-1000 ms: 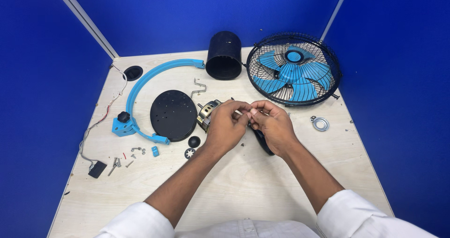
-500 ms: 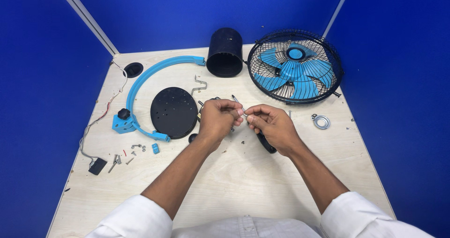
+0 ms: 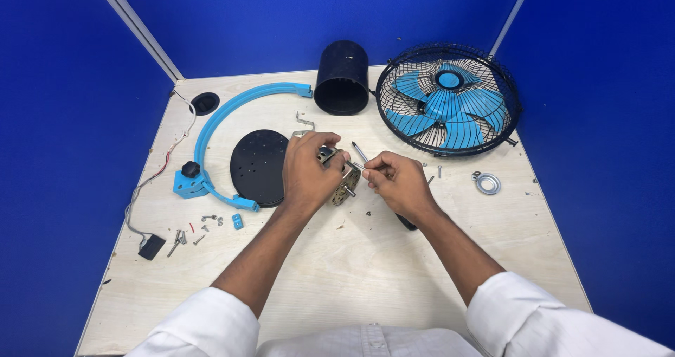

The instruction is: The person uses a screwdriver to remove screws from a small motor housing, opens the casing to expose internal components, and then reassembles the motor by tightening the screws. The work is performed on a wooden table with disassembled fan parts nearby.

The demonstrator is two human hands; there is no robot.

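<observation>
- My left hand (image 3: 309, 171) has its grip clenched around the fan motor (image 3: 343, 184), held just above the surface (image 3: 337, 273) near its centre.
- My right hand (image 3: 397, 181) pinches a thin metal screw (image 3: 356, 165) at its fingertips; the tip touches the motor's top.
- Black round base plate (image 3: 259, 166) lies just left of my left hand.
- Blue curved bracket (image 3: 232, 121) arcs around the plate.
- Caged blue-bladed fan (image 3: 448, 107) sits far right; black cylinder (image 3: 342, 77) beside it.

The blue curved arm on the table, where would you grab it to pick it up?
Probably mid-arc of the blue curved arm, coming from above: it lies flat, the band is thin enough for fingers to pinch, and nothing crowds that stretch. The boxy end carries a knob.
</observation>
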